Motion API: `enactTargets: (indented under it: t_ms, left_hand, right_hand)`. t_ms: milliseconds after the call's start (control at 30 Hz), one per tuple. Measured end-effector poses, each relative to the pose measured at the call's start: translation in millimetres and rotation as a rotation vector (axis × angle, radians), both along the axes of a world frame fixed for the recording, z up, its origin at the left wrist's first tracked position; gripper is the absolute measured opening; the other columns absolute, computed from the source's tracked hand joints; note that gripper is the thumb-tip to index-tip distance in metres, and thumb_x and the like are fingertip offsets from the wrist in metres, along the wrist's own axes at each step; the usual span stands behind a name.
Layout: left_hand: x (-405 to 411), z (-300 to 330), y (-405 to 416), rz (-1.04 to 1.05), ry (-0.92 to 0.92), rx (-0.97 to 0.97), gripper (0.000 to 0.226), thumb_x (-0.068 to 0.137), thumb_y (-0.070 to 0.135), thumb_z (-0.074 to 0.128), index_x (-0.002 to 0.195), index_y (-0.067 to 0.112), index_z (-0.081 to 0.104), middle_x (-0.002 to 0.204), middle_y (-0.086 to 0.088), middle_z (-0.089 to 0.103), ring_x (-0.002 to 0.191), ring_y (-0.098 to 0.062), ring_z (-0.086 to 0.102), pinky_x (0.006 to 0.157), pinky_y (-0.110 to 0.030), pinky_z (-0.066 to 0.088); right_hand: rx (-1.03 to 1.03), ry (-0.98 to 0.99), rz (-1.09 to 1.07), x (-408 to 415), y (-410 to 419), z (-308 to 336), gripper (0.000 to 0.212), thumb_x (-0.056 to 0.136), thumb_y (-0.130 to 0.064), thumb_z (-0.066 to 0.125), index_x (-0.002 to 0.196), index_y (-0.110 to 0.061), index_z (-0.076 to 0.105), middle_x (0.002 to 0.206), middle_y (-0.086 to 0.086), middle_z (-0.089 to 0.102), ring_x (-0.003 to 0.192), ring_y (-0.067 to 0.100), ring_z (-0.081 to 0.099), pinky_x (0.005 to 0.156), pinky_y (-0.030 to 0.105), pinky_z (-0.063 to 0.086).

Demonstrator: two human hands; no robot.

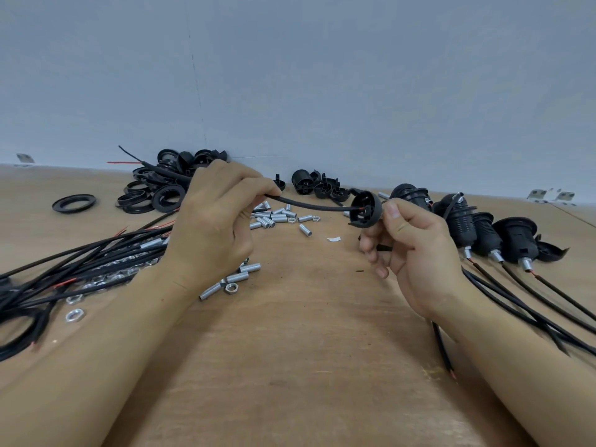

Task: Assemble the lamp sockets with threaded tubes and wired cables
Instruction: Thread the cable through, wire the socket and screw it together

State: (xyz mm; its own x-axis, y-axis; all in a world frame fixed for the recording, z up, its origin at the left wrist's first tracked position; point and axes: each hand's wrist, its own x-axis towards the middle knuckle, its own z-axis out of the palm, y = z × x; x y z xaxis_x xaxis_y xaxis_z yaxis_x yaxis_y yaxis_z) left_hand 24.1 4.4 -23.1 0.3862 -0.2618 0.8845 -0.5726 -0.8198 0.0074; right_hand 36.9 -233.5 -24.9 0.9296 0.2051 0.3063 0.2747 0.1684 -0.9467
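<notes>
my left hand pinches the cable, feeding it toward three o'clock into the cap my right hand grips. best keep the cable straight and the cap steady.

Soft, even light falls across the bench, with only faint shadows under the left hand and right hand, no glare, slight overall softness, and wide-angle bending toward the edges.
</notes>
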Motion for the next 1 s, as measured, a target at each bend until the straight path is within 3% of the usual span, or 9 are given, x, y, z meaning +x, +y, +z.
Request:
enactTargets:
  t_ms: [267, 567, 867, 1000]
  left_hand:
    - [-0.9, -0.9, -0.8, 0.006, -0.027, -0.021, 0.023, 0.092, -0.010, 0.050, 0.095, -0.004, 0.071, 0.088, -0.016, 0.066, 0.080, -0.039, 0.059, 0.070, -0.056, 0.046]
    - [-1.1, -3.3, -0.6, 0.018, -0.072, -0.068, 0.023, 0.087, -0.015, 0.051, 0.093, -0.005, 0.071, 0.086, -0.016, 0.066, 0.080, -0.036, 0.059, 0.070, -0.053, 0.047]
    - [-2.4, -2.9, 0.0, -0.006, -0.060, -0.046, 0.024, 0.086, -0.018, 0.054, 0.094, -0.005, 0.072, 0.085, -0.017, 0.065, 0.078, -0.036, 0.058, 0.071, -0.048, 0.047]
    - [-2.4, -3.2, 0.0, -0.018, -0.043, -0.033, 0.026, 0.084, -0.021, 0.054, 0.093, -0.005, 0.073, 0.084, -0.017, 0.066, 0.077, -0.038, 0.059, 0.068, -0.052, 0.047]
  right_hand:
    - [0.011, 0.010, -0.012, 0.6, -0.2, 0.2, 0.048, 0.102, -0.018, 0.042, 0.058, -0.020, 0.061, 0.058, 0.005, 0.060, 0.051, 0.018, 0.051, 0.039, 0.024, 0.036]
    - [0.025, 0.025, -0.018, 1.1, -0.1, 0.1, 0.044, 0.103, -0.018, 0.042, 0.061, -0.014, 0.058, 0.058, 0.007, 0.059, 0.050, 0.019, 0.049, 0.039, 0.024, 0.035]
    - [0.033, 0.036, 0.002, 0.4, 1.8, 0.8, 0.049, 0.102, -0.021, 0.043, 0.056, -0.022, 0.061, 0.057, 0.006, 0.059, 0.051, 0.019, 0.049, 0.040, 0.025, 0.035]
    - [0.036, 0.040, 0.013, 0.7, 1.6, 1.9, 0.042, 0.093, -0.029, 0.049, 0.053, -0.023, 0.062, 0.057, 0.005, 0.059, 0.050, 0.019, 0.049, 0.040, 0.024, 0.035]
